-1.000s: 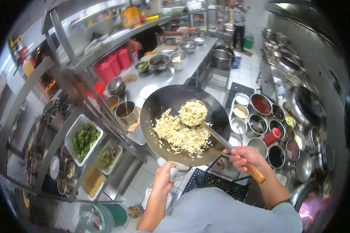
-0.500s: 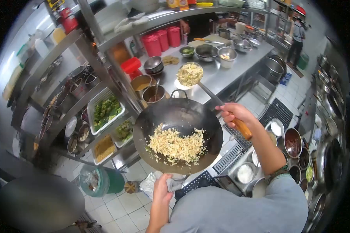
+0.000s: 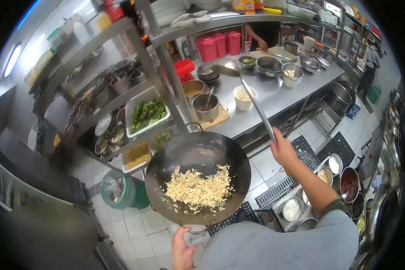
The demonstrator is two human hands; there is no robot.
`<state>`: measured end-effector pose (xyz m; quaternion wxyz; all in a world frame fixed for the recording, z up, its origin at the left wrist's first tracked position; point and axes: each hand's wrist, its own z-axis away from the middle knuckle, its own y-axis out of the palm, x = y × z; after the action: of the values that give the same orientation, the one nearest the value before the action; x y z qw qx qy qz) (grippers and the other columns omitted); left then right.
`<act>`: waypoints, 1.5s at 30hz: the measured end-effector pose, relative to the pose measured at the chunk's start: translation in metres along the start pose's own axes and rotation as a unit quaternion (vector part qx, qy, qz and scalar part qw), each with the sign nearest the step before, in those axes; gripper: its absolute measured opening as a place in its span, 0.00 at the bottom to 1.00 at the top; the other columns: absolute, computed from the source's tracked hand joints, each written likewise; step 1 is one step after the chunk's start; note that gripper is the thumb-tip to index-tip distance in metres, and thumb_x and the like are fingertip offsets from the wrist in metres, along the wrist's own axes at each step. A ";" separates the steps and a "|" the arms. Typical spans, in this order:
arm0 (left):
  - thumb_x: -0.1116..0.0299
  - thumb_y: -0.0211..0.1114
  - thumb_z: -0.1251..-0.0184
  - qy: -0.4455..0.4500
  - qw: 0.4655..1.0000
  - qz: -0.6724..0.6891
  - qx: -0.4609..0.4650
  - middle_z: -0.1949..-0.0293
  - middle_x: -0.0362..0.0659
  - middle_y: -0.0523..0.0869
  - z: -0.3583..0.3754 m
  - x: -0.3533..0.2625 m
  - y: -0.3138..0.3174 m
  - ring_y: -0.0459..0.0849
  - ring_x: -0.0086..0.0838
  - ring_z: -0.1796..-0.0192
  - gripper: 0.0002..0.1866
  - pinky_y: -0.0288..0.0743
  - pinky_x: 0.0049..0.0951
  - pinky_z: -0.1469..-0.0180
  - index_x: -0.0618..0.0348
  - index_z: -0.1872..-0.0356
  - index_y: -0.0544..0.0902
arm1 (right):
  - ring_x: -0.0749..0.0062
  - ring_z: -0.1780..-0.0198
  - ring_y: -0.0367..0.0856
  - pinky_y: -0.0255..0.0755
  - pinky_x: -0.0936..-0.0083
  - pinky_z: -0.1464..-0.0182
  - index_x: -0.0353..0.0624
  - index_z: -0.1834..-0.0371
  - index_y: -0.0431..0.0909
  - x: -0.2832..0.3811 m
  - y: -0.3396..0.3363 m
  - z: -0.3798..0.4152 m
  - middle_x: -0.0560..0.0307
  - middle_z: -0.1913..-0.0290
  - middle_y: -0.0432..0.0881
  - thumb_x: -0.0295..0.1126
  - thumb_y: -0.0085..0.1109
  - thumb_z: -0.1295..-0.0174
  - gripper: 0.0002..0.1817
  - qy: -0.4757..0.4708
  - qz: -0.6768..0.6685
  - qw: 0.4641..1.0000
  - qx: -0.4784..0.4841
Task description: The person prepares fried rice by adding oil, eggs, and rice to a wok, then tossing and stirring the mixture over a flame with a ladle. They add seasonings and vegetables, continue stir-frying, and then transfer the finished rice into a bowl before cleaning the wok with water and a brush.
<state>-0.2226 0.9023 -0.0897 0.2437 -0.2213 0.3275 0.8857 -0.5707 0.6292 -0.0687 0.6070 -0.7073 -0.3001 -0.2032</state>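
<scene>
My left hand (image 3: 182,246) is closed around a grey cloth (image 3: 194,237) at the near rim of a large dark wok (image 3: 202,150). Fried rice with green bits (image 3: 198,189) lies in the wok's lower half. My right hand (image 3: 283,148) grips a long-handled metal ladle (image 3: 259,107), raised beyond the wok. Tilted over, the ladle's bowl is above the steel counter, near stacked metal bowls, and I see no rice in it. A white tub (image 3: 244,103) with pale food inside stands on the counter below and to the right of that bowl.
Metal pots (image 3: 205,110) and mixing bowls (image 3: 270,66) stand on the steel counter (image 3: 274,99). Shelving with a broccoli tray (image 3: 147,114) is on the left, above a green bin (image 3: 135,195). Ingredient pots (image 3: 292,209) line my right. Another person's hand (image 3: 262,45) is behind the counter.
The ladle, heaped with rice before, has tipped over and no longer shows any. The white tub beneath it has come into view. The camera view has shifted left, and my right hand still grips the handle.
</scene>
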 end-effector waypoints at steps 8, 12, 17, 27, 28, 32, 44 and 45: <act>0.62 0.58 0.32 0.134 0.982 -0.050 0.120 0.55 0.45 0.87 -0.055 -0.081 -0.095 0.87 0.37 0.53 0.16 0.81 0.40 0.49 0.61 0.50 0.81 | 0.41 0.63 0.84 0.76 0.56 0.59 0.42 0.32 0.65 0.124 0.106 0.140 0.36 0.64 0.84 0.31 0.58 0.35 0.27 -0.090 -0.010 0.945 0.315; 0.65 0.58 0.34 0.122 0.987 0.052 0.092 0.57 0.45 0.88 -0.056 -0.062 -0.115 0.88 0.35 0.56 0.13 0.82 0.37 0.52 0.62 0.55 0.83 | 0.51 0.62 0.84 0.76 0.62 0.56 0.41 0.31 0.66 0.181 0.064 0.150 0.41 0.61 0.83 0.31 0.59 0.36 0.29 -0.074 -0.026 0.960 0.269; 0.67 0.61 0.34 0.073 0.996 0.047 0.022 0.56 0.49 0.88 0.013 -0.053 -0.158 0.88 0.40 0.56 0.13 0.84 0.39 0.53 0.65 0.53 0.81 | 0.77 0.68 0.74 0.70 0.77 0.65 0.35 0.33 0.67 0.165 0.092 0.177 0.61 0.67 0.76 0.29 0.57 0.36 0.27 -0.093 -0.110 0.961 0.238; 0.78 0.58 0.43 0.353 0.924 -0.145 0.003 0.51 0.46 0.80 -0.006 0.002 -0.180 0.81 0.31 0.49 0.26 0.77 0.30 0.48 0.64 0.40 0.67 | 0.61 0.74 0.77 0.77 0.62 0.66 0.38 0.37 0.65 0.202 0.133 0.198 0.53 0.72 0.79 0.34 0.53 0.33 0.23 0.049 0.008 0.910 0.411; 0.78 0.58 0.42 0.320 0.937 -0.140 -0.001 0.52 0.46 0.81 -0.026 -0.008 -0.181 0.82 0.31 0.50 0.25 0.78 0.31 0.49 0.64 0.41 0.68 | 0.76 0.80 0.70 0.70 0.73 0.78 0.41 0.42 0.68 0.224 0.142 0.209 0.64 0.77 0.70 0.32 0.52 0.31 0.16 0.193 -0.200 0.836 0.474; 0.77 0.58 0.41 0.117 0.991 -0.034 0.055 0.56 0.46 0.83 -0.035 -0.039 -0.197 0.86 0.34 0.55 0.21 0.84 0.36 0.56 0.63 0.44 0.71 | 0.86 0.84 0.62 0.57 0.81 0.85 0.44 0.46 0.72 0.190 0.175 0.200 0.70 0.78 0.65 0.30 0.53 0.29 0.11 0.368 -0.457 0.622 0.519; 0.74 0.59 0.39 0.019 0.997 -0.028 0.068 0.55 0.48 0.85 -0.036 -0.014 -0.090 0.87 0.39 0.54 0.18 0.83 0.42 0.52 0.66 0.47 0.77 | 0.88 0.84 0.60 0.58 0.83 0.85 0.43 0.43 0.72 0.118 0.094 0.154 0.71 0.78 0.64 0.30 0.50 0.29 0.13 0.396 -0.454 0.696 0.391; 0.74 0.59 0.39 0.028 0.996 -0.039 0.081 0.55 0.48 0.85 -0.047 -0.012 -0.077 0.87 0.39 0.54 0.18 0.83 0.42 0.53 0.67 0.48 0.77 | 0.89 0.84 0.60 0.57 0.83 0.85 0.43 0.43 0.72 0.110 0.083 0.144 0.71 0.77 0.64 0.30 0.50 0.29 0.13 0.418 -0.489 0.662 0.384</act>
<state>-0.1578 0.9181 -0.1515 0.2857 -0.2379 0.3960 0.8396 -0.4453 0.7828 -0.0839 0.6996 -0.0035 -0.3688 -0.6120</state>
